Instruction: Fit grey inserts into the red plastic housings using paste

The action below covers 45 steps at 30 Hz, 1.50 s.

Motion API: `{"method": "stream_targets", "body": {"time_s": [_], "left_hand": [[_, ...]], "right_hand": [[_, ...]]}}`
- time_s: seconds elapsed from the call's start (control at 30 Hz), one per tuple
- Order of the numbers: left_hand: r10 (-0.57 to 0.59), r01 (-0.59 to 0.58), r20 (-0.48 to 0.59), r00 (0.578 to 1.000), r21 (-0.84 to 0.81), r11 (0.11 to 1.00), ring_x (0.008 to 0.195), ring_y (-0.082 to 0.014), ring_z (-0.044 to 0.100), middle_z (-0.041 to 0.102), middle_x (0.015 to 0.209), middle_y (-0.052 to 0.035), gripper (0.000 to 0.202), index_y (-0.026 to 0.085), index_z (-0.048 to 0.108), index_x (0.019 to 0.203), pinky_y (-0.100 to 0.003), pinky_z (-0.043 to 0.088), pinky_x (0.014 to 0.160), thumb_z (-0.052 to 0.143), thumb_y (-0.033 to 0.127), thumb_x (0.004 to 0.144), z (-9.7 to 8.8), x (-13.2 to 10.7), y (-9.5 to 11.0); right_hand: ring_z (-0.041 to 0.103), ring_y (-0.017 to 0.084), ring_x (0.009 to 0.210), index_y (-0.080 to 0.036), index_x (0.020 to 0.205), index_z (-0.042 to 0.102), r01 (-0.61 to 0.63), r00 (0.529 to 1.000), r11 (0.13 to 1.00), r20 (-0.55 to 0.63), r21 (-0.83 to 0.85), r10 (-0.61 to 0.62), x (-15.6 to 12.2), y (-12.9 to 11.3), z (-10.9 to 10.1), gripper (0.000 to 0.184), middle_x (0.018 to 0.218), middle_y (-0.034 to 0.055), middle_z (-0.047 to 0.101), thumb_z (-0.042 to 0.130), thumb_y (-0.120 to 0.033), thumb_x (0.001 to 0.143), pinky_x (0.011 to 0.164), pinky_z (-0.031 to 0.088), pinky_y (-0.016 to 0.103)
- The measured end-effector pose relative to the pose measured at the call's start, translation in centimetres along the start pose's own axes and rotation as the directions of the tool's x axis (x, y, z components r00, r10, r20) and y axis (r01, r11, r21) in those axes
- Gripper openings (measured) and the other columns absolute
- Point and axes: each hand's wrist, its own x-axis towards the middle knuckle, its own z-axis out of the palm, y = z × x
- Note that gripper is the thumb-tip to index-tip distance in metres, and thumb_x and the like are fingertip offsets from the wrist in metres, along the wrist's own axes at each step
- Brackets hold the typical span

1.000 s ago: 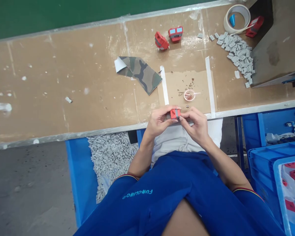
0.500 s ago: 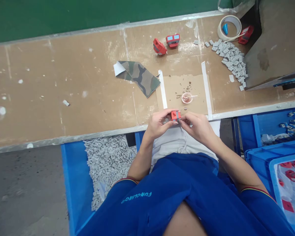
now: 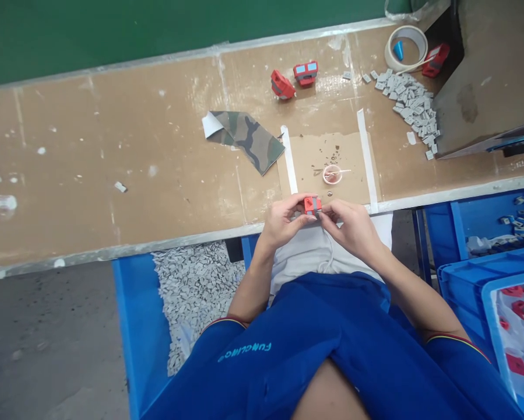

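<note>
Here we go, left hand [image 3: 285,219] and right hand [image 3: 351,224] both closed on a small red plastic block with a grey band [image 3: 313,205], pinched between the fingertips at the front edge of the brown cardboard-topped workbench [image 3: 113,146], with a small round clear cup [image 3: 332,174] just off at 12 o'clock!

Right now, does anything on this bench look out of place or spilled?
One small grey piece lies alone on the bench, far left of the heap of grey pieces, so it looks like a stray. The camouflage sheet also sits slightly rumpled, its white underside folded over at one end.
</note>
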Motion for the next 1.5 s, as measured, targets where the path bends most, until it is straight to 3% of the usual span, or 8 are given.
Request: {"method": "stream_targets", "body": {"time_s": [0.23, 0.47, 0.7, 1.0, 1.17, 1.37, 1.5], "left_hand": [[-0.037, 0.040, 0.029, 0.999, -0.117, 0.992, 0.109, -0.0236, 0.079, 0.081, 0.121, -0.0142, 0.051, 0.018, 0.074, 0.128, -0.032, 0.064, 0.097, 0.087, 0.041, 0.086, -0.1, 0.1, 0.1], [-0.019, 0.020, 0.017, 1.000, -0.083, 0.996, 0.088, -0.0187, 0.077, 0.082, 0.105, -0.0110, 0.049, 0.015, 0.077, 0.121, -0.029, 0.063, 0.085, 0.089, 0.043, 0.083, -0.4, 0.2, 0.1], [-0.027, 0.026, -0.002, 1.000, -0.100, 0.995, 0.090, -0.0191, 0.077, 0.082, 0.109, -0.0110, 0.053, 0.017, 0.077, 0.122, -0.029, 0.062, 0.085, 0.091, 0.046, 0.080, -0.1, 0.1, -0.1], [-0.019, 0.017, -0.016, 1.000, -0.096, 0.995, 0.091, -0.0191, 0.078, 0.082, 0.106, -0.0109, 0.051, 0.014, 0.077, 0.119, -0.027, 0.063, 0.085, 0.091, 0.043, 0.080, -0.2, 0.2, -0.5], [-0.041, 0.040, -0.009, 0.999, -0.108, 0.993, 0.095, -0.0214, 0.079, 0.083, 0.106, -0.0112, 0.052, 0.014, 0.077, 0.118, -0.030, 0.063, 0.088, 0.092, 0.045, 0.079, -0.1, 0.2, -0.2], [-0.034, 0.040, 0.032, 0.999, -0.248, 0.968, 0.104, -0.0244, 0.080, 0.082, 0.117, -0.0142, 0.047, 0.017, 0.076, 0.118, -0.034, 0.063, 0.095, 0.091, 0.041, 0.080, -0.3, 0.6, 0.5], [-0.044, 0.037, -0.011, 0.999, -0.362, 0.932, 0.099, -0.0212, 0.079, 0.082, 0.111, -0.0122, 0.049, 0.018, 0.073, 0.112, -0.030, 0.062, 0.089, 0.094, 0.044, 0.076, 0.0, 0.6, 0.7]], "right_hand": [[0.051, 0.013, 0.059, -0.023, 0.081, 0.056, -0.011, 0.999, 0.997, -0.048, 0.073, 0.015, 0.2, -0.1, 0.6, 0.019, 0.072, 0.0005, 0.062, 0.057, -0.024, 0.100, 0.058, 0.041, 0.027], [0.051, 0.013, 0.057, -0.024, 0.078, 0.051, -0.052, 0.998, 0.993, -0.021, 0.108, 0.054, 0.1, 0.3, 1.2, 0.023, 0.068, -0.0006, 0.060, 0.057, -0.026, 0.100, 0.057, 0.039, 0.027], [0.061, 0.015, 0.062, -0.022, 0.083, 0.060, -0.061, 0.998, 0.990, 0.007, 0.129, 0.061, 0.0, -0.1, 0.3, 0.015, 0.075, 0.0023, 0.071, 0.060, -0.023, 0.098, 0.060, 0.045, 0.026], [0.047, 0.012, 0.053, -0.023, 0.077, 0.048, -0.036, 0.996, 0.999, 0.081, 0.040, 0.033, 0.6, 0.4, -0.1, 0.021, 0.064, -0.0027, 0.056, 0.058, -0.023, 0.096, 0.056, 0.034, 0.026], [0.051, 0.013, 0.054, -0.023, 0.077, 0.048, -0.058, 0.995, 0.996, 0.088, 0.061, 0.053, 0.4, 0.1, -0.1, 0.022, 0.065, -0.0018, 0.060, 0.058, -0.023, 0.097, 0.057, 0.038, 0.026], [0.068, 0.016, 0.073, -0.021, 0.101, 0.067, -0.006, 0.997, 0.982, 0.081, 0.191, -0.010, -0.3, -0.7, -1.2, 0.005, 0.088, 0.0042, 0.075, 0.062, -0.022, 0.100, 0.067, 0.054, 0.028], [0.068, 0.017, 0.078, -0.023, 0.118, 0.068, 0.075, 0.997, 0.982, 0.001, 0.174, -0.076, -0.4, -1.6, -1.4, 0.020, 0.095, 0.0046, 0.074, 0.064, -0.017, 0.099, 0.069, 0.059, 0.030]]}}
